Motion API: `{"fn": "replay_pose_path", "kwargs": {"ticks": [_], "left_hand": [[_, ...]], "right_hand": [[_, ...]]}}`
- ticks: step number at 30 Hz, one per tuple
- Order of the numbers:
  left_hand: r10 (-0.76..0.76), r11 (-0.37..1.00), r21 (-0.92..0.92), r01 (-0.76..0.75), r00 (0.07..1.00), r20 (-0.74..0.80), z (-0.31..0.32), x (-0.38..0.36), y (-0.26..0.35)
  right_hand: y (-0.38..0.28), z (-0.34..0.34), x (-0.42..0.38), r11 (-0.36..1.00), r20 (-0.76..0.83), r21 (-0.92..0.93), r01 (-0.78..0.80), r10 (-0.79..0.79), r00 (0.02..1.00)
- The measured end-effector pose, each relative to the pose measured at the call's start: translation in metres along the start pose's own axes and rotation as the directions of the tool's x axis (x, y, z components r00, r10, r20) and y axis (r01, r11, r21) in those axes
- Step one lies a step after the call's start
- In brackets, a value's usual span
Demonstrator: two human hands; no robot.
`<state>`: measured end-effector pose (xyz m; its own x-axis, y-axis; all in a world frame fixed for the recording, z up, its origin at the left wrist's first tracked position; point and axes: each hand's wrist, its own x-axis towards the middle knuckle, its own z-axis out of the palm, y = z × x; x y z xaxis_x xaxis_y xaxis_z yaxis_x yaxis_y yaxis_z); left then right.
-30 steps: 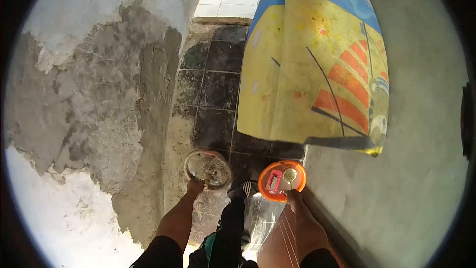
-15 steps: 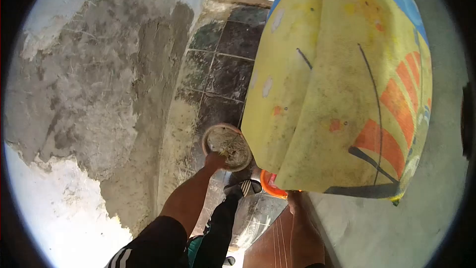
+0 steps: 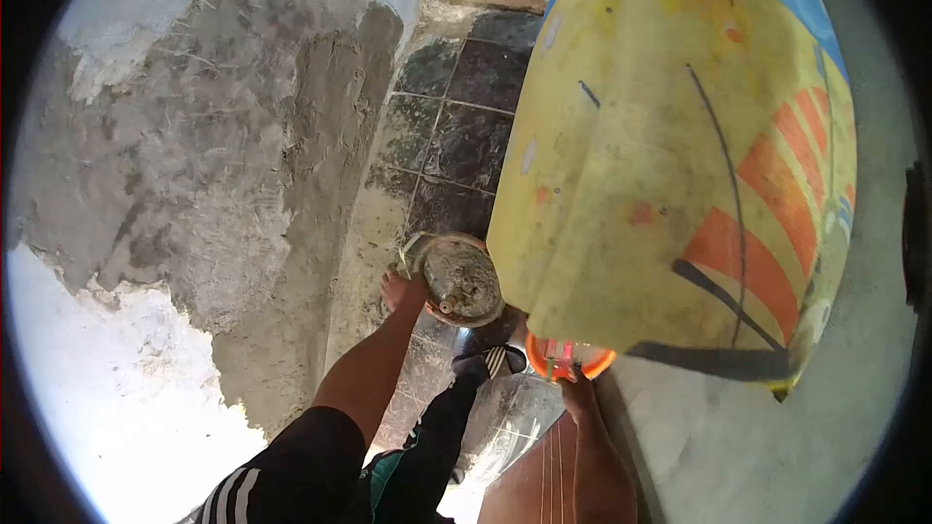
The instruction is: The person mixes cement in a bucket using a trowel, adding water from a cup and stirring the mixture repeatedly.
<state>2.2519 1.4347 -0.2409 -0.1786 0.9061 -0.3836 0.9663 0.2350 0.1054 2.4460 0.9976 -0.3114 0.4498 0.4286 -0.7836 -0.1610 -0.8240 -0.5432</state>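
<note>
My left hand [image 3: 401, 293] is closed at the left rim of a round basin [image 3: 497, 306] of grey wet mortar [image 3: 461, 281]. A thin pale strip [image 3: 406, 250] shows just beyond its fingers; I cannot tell what the hand grips. A small knob-like lump [image 3: 446, 307] lies on the mortar near the wrist. Lower right, my right hand [image 3: 577, 380] grips the near rim of an orange bowl [image 3: 599, 365] with something pinkish-red inside. A hanging yellow cloth [image 3: 650, 184] with orange stripes overlaps the bowl's far side.
Patchy grey plaster [image 3: 184, 155] covers the wall at left, with bare white wall below. Dark floor tiles [image 3: 466, 136] run between wall and cloth. A sandalled foot [image 3: 493, 359] stands beside the bowl. A smooth grey wall [image 3: 757, 456] fills the right.
My left hand has moved from over the mortar to the basin's left rim. The orange bowl shows more from under the cloth, and the view has shifted slightly.
</note>
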Motion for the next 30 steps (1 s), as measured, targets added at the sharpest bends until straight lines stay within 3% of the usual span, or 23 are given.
{"fn": "replay_pose_path", "kwargs": {"ticks": [2,4,5,6,7,8,10,11,12,13,14,15,16,17,18,19,20,21,23,26,27,28,30], "left_hand": [[0.075,0.995,-0.070,-0.069,0.993,0.089,-0.016,-0.020,-0.017],[0.244,0.969,-0.003,-0.248,0.947,0.207,-0.022,-0.049,-0.052],[0.316,0.938,0.047,-0.343,0.905,0.285,-0.029,-0.067,-0.075],[0.366,0.906,0.074,-0.416,0.861,0.353,-0.041,-0.089,-0.097],[0.369,0.876,0.095,-0.473,0.785,0.498,-0.055,-0.104,-0.123],[0.312,0.859,0.151,-0.490,0.733,0.605,-0.077,-0.127,-0.142],[0.194,0.791,0.270,-0.549,0.644,0.740,-0.100,-0.158,-0.213],[0.227,0.714,0.282,-0.641,0.592,0.773,-0.108,-0.170,-0.258],[0.085,0.712,0.317,-0.627,0.524,0.848,-0.141,-0.192,-0.274],[0.091,0.579,0.310,-0.754,0.437,0.895,-0.125,-0.191,-0.341],[0.199,0.434,0.124,-0.892,0.229,0.953,-0.158,-0.213,-0.367],[0.120,0.524,0.121,-0.843,0.214,0.970,-0.126,-0.210,-0.442],[0.138,0.687,0.017,-0.726,0.153,0.979,-0.195,-0.250,-0.425],[0.023,0.987,0.001,-0.163,0.147,0.989,-0.207,-0.272,-0.459],[0.012,0.997,-0.002,-0.080,0.118,0.993,-0.242,-0.298,-0.447],[0.079,0.996,-0.083,0.042,0.094,0.992,-0.245,-0.307,-0.465],[0.148,0.972,-0.159,0.171,0.071,0.986,-0.245,-0.319,-0.484],[0.168,0.969,-0.177,0.174,0.068,0.983,-0.240,-0.331,-0.499],[0.136,0.930,-0.191,0.313,0.189,0.972,-0.216,-0.341,-0.521],[0.284,0.817,-0.375,0.438,0.260,0.923,-0.183,-0.352,-0.566],[0.234,0.734,-0.327,0.595,0.230,0.944,-0.186,-0.358,-0.568],[0.324,0.631,-0.315,0.709,0.129,0.937,-0.186,-0.357,-0.580],[0.216,0.554,-0.276,0.785,0.185,0.959,-0.223,-0.376,-0.562]], "right_hand": [[-0.035,-0.008,-0.043,0.996,-0.109,-0.085,0.015,-0.024,0.994],[-0.061,-0.019,-0.078,0.968,-0.024,-0.230,-0.097,0.094,0.995],[-0.006,0.003,-0.075,0.990,-0.074,-0.125,-0.060,0.050,0.996],[0.005,0.007,-0.090,0.994,-0.048,-0.099,-0.050,0.046,0.998],[0.011,0.008,-0.106,0.953,-0.036,-0.302,-0.035,0.025,0.999],[0.044,0.021,-0.115,0.979,-0.035,-0.192,-0.068,0.062,0.997],[0.027,0.018,-0.163,0.960,-0.002,-0.272,-0.069,0.071,0.997],[0.036,0.019,-0.182,0.956,0.018,-0.291,-0.031,0.038,0.999],[0.036,0.019,-0.203,0.946,0.022,-0.319,-0.055,0.066,0.998],[0.037,0.019,-0.222,0.933,0.034,-0.352,-0.074,0.091,0.995],[0.071,0.027,-0.225,0.864,0.080,-0.503,0.007,0.039,0.996],[0.117,0.036,-0.220,0.781,0.163,-0.615,0.109,-0.009,0.987],[0.134,0.038,-0.225,0.675,0.247,-0.708,0.208,-0.040,0.968],[0.152,0.046,-0.237,0.670,0.231,-0.711,0.212,-0.062,0.971],[0.152,0.052,-0.261,0.792,0.069,-0.604,0.088,-0.058,0.996],[0.154,0.053,-0.279,0.886,-0.085,-0.464,-0.018,-0.024,0.996],[0.139,0.042,-0.304,0.880,-0.096,-0.475,-0.010,-0.041,0.995],[0.132,0.035,-0.325,0.858,-0.082,-0.514,0.015,-0.067,0.994],[0.124,0.019,-0.348,0.802,-0.056,-0.593,0.067,-0.124,0.991],[0.102,-0.022,-0.386,0.674,0.010,-0.727,0.135,-0.186,0.982],[0.098,-0.033,-0.399,0.626,0.038,-0.764,0.153,-0.194,0.980],[0.094,-0.041,-0.413,0.580,0.066,-0.797,0.170,-0.196,0.978],[0.087,-0.057,-0.425,0.487,0.117,-0.849,0.205,-0.206,0.972]]}}
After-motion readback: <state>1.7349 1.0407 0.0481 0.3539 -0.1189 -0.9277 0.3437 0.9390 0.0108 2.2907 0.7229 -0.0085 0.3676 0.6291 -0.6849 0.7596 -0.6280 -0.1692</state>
